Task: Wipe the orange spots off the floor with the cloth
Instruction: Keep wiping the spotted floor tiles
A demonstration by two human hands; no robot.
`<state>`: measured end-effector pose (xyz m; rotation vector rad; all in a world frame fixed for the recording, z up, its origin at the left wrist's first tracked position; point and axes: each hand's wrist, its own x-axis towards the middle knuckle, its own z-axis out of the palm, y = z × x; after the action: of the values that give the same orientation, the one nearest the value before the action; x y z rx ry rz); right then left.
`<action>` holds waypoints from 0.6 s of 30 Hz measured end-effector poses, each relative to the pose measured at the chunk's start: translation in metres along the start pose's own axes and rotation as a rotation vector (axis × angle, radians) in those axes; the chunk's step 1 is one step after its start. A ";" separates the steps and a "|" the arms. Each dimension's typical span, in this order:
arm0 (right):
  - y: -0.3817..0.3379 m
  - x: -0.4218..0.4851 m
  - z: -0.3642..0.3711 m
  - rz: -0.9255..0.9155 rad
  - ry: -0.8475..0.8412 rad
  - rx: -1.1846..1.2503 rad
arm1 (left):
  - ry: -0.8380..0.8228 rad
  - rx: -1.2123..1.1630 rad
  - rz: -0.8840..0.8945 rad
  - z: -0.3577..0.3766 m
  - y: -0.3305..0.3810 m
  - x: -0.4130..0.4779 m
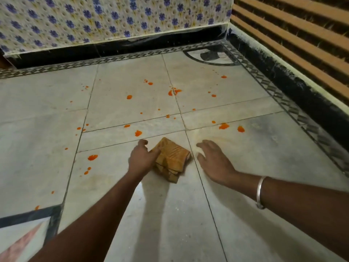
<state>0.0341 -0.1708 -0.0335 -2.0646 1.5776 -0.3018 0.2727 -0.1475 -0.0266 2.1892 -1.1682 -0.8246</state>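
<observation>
Orange spots (138,133) dot the pale stone floor (170,220) across the far half of my view, w/ a few more on the left near a dark inlay corner (54,222). The nearest big ones sit just beyond the cloth and off to its left.

Cloth (171,157): tan-orange, ribbed, folded into a thick wad, lying on the floor at ctr frame, btwn the two hands.

Left hand (141,157): arm comes in from bottom left, stretched fwd, wrist straight, back of hand up. Fingers are curled and closed on the cloth's left edge, so it grips the cloth. The hand is blurred, so I can't tell how far the fingers wrap under.

Right hand (213,159): arm enters from the right edge, forearm angled in toward ctr, metal bangle (261,191) on the wrist. Palm down, fingers spread and relaxed, holding nothing. It sits just right of the cloth, apart from it. I can't tell if the palm rests on the floor or hangs just above. A faint yellowish smear (217,136) marks the floor ahead of its fingertips.

Bkgd: blue-flower wall tiles (113,19) over a black skirting (113,50), and a brown slatted panel (292,35) on the right.
</observation>
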 end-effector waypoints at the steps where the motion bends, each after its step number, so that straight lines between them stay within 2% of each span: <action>1: 0.004 -0.004 0.010 -0.027 -0.076 -0.076 | 0.094 0.151 0.077 0.005 -0.006 0.000; 3: 0.009 -0.008 0.030 -0.068 -0.150 -0.208 | 0.110 0.301 0.297 0.021 -0.011 -0.001; 5: 0.011 -0.007 0.050 -0.096 -0.151 -0.304 | -0.019 0.457 0.465 0.046 -0.011 -0.001; 7: 0.013 -0.001 0.066 -0.104 -0.093 -0.332 | -0.094 0.609 0.533 0.073 -0.015 0.000; 8: 0.015 -0.001 0.072 -0.107 -0.040 -0.349 | -0.078 0.639 0.543 0.081 -0.018 0.000; 10: 0.022 0.001 0.083 -0.116 0.068 -0.408 | -0.018 0.642 0.550 0.087 -0.020 0.005; 12: 0.026 0.003 0.091 -0.131 0.088 -0.421 | 0.010 0.632 0.543 0.086 -0.025 0.013; 18: 0.026 0.002 0.092 -0.139 0.106 -0.402 | 0.184 0.544 0.213 0.100 -0.031 -0.015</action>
<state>0.0564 -0.1525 -0.1250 -2.5069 1.6668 -0.1527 0.2115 -0.1356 -0.1118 2.4287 -1.6352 -0.2187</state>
